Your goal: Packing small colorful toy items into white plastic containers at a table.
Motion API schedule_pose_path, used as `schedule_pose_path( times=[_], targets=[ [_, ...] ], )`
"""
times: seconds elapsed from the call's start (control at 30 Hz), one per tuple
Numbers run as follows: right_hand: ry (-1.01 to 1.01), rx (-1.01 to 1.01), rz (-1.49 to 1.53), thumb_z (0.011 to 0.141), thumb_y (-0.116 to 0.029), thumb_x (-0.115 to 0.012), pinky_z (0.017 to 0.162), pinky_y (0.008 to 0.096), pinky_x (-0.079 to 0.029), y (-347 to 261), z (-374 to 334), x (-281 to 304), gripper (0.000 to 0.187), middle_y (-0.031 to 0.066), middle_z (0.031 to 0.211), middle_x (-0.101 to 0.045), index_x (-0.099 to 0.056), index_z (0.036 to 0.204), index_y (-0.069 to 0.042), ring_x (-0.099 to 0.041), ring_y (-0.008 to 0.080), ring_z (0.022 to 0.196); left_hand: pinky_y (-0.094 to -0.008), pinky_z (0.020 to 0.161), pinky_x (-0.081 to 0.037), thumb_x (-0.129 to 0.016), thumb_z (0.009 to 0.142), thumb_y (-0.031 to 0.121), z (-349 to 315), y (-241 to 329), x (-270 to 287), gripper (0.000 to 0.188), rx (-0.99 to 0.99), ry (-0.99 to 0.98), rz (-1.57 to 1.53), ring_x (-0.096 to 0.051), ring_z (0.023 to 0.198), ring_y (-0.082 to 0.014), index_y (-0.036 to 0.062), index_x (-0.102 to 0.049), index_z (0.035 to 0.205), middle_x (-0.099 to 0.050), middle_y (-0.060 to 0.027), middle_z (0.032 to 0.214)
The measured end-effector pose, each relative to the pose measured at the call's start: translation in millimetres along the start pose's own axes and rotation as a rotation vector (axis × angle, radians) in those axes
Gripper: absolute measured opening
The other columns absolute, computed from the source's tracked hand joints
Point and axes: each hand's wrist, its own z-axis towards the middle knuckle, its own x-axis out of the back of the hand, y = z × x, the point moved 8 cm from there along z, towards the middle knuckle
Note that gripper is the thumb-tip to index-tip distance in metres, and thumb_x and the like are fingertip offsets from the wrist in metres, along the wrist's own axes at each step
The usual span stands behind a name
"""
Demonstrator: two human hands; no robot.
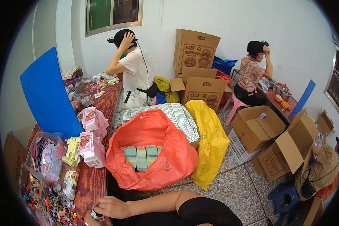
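Note:
At the near edge of the wooden table, both hands are together around a small dark thing with a white and green printed side (97,216); its kind is hard to make out. My right hand (112,207) reaches over from the right, its fingers curled at the top of that thing. Below it, my left hand (92,220) is closed around its side, partly cut off by the lower edge. Beyond my right arm stands an open red plastic sack (158,175) holding several bundles of pale green cards (141,158).
On the wooden table (90,184) are clear bins of small colourful items (45,199), pink card stacks (92,148) and a blue panel (49,94). A yellow sack (207,139) and open cartons (258,124) stand rightward. Other people (135,71) sit at tables.

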Motion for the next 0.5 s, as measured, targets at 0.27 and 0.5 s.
schedule_pose_path(
  times=[0.27, 0.5],
  targets=[
    [0.003, 0.006, -0.023, 0.078, -0.019, -0.064, 0.074, 0.0363, -0.048, -1, -3, 9, 0.025, 0.0063, 0.088, -0.059, -0.06, 0.099, -0.006, -0.058, 0.0241, 0.088, -0.0463, 0.07, -0.053, -0.087, 0.076, 0.038, -9, -14, -23, 0.055, 0.237, -0.311, -0.062, -0.065, 0.079, -0.0392, -0.0024, -0.063, 0.105, -0.067, -0.0206, 0.092],
    [0.034, 0.063, -0.058, 0.083, -0.016, -0.06, 0.073, 0.0337, -0.047, -6, -3, 14, 0.02, 0.005, 0.092, -0.058, -0.061, 0.101, -0.007, -0.058, 0.0215, 0.089, -0.0349, 0.082, -0.052, -0.087, 0.075, 0.02, -61, -59, -50, 0.066, 0.271, -0.02, -0.418, -0.063, 0.093, -0.023, 0.0, -0.052, 0.127, -0.063, -0.0106, 0.106]
  ],
)
